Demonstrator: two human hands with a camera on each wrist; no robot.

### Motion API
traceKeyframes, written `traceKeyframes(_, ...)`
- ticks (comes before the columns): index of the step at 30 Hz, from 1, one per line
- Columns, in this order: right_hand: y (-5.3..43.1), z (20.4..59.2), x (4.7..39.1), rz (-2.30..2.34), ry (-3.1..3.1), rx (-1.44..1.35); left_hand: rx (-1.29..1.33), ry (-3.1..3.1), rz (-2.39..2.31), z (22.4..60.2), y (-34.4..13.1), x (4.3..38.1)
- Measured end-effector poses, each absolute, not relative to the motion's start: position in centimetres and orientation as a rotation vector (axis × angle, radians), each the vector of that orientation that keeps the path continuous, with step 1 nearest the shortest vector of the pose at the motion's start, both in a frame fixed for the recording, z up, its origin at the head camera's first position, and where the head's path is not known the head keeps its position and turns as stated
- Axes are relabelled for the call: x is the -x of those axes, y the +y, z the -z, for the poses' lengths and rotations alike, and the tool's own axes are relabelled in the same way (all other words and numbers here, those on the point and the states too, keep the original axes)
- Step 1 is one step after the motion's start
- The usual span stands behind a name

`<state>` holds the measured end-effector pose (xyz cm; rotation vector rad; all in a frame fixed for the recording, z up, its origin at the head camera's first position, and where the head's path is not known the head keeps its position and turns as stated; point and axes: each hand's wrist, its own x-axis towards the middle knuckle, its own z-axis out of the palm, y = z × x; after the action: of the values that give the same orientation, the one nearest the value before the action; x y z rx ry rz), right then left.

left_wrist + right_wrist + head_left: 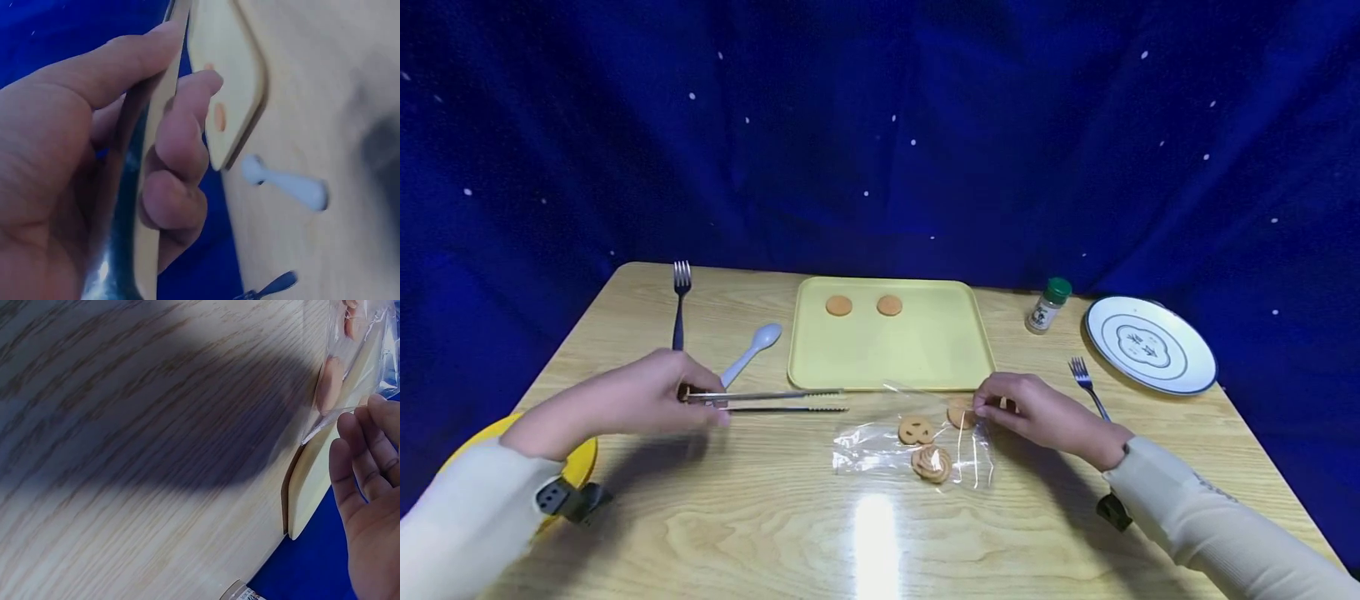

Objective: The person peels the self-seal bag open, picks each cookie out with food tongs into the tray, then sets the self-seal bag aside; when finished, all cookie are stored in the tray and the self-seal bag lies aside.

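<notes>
My left hand [658, 392] grips a pair of metal tongs [775, 397], whose slightly parted tips point right, just in front of the yellow tray. In the left wrist view, thumb and curled fingers wrap the shiny tongs [134, 187]. A clear plastic bag [872, 446] with several cookies [932, 463] inside lies near the tray's front edge. My right hand [1026, 412] pinches the bag's right edge between thumb and fingers, as the right wrist view also shows, with a cookie [330, 384] close by. Two round cookies [890, 305] rest at the back of the tray [925, 350].
Left of the tray lie a pale spoon [765, 337] and a dark fork [681, 283]. To the right are a green-capped shaker [1047, 307], a second fork [1082, 375] and a white plate [1187, 354]. A yellow round item [497, 427] sits under my left forearm.
</notes>
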<state>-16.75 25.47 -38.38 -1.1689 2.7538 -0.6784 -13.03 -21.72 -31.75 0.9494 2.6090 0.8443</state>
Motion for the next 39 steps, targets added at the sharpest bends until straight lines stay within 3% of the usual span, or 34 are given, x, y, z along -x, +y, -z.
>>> traceKeyframes(7,25.4,38.3,16.7,0.684,2.75,1.17,-0.987,2.582,-0.735,34.0,-19.7,12.0)
traceKeyframes(24,25.2,38.3,16.6,0.668,2.752,1.202,-1.017,2.65,-0.673,38.0,-13.0,13.6)
traceKeyframes(39,25.4,38.3,16.6,0.674,2.753,1.191,-0.999,2.635,-0.767,37.9,-13.9,12.6)
